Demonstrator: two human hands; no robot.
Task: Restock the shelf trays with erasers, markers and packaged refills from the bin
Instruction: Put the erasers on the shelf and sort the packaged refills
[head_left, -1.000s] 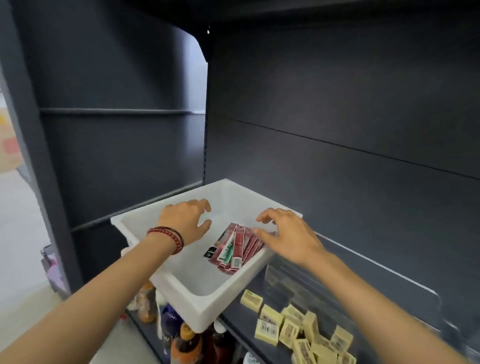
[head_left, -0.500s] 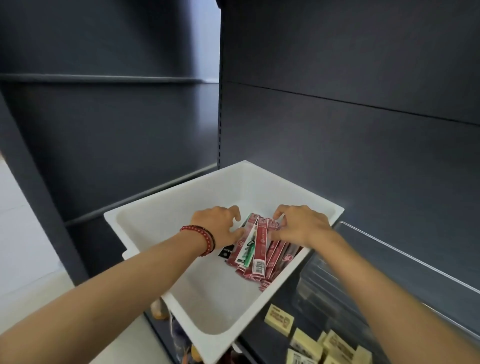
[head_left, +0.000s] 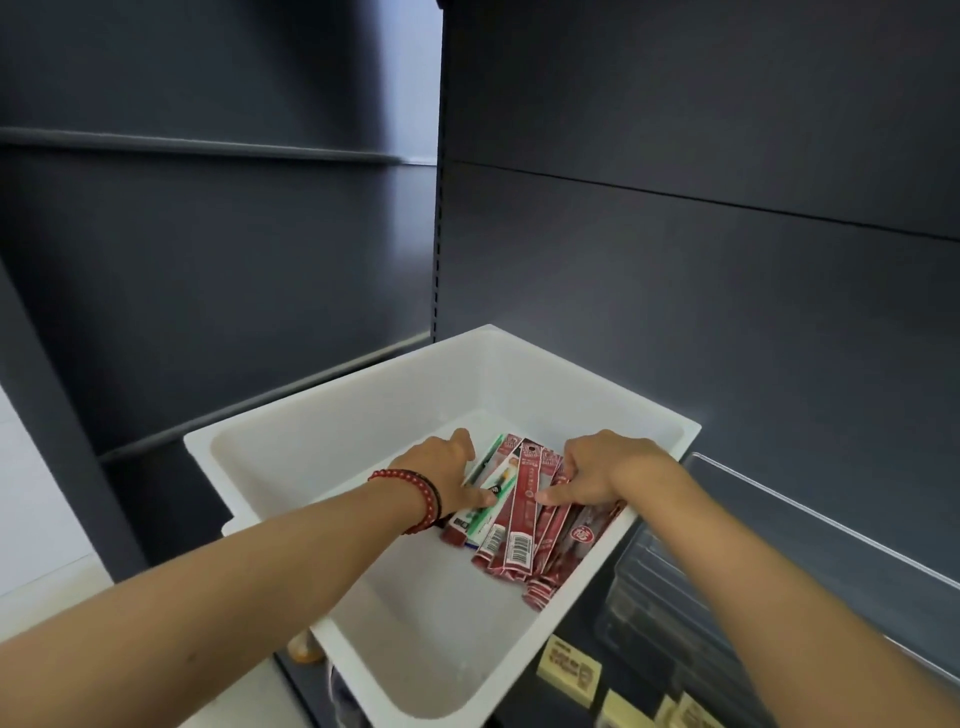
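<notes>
A white plastic bin (head_left: 332, 441) sits on the dark shelf. Inside it lies a pile of several long red packaged refills (head_left: 522, 535), with one green-and-white pack among them. My left hand (head_left: 444, 475), with a red bead bracelet at the wrist, grips the left side of the pile, thumb on top of the green pack. My right hand (head_left: 602, 470) grips the pile's right side, thumb pressing on the red packs. Yellow erasers (head_left: 569, 670) lie on the shelf tray at the lower right.
A clear plastic divider (head_left: 810, 514) fronts the tray to the right of the bin. Dark shelf back panels (head_left: 701, 260) rise behind. An orange-capped bottle (head_left: 301, 649) shows below the bin on a lower shelf. Pale floor lies at the left.
Both hands have come down from the sides of the pile and closed on the refill packs in the bin. The view has tilted up and moved closer to the bin.
</notes>
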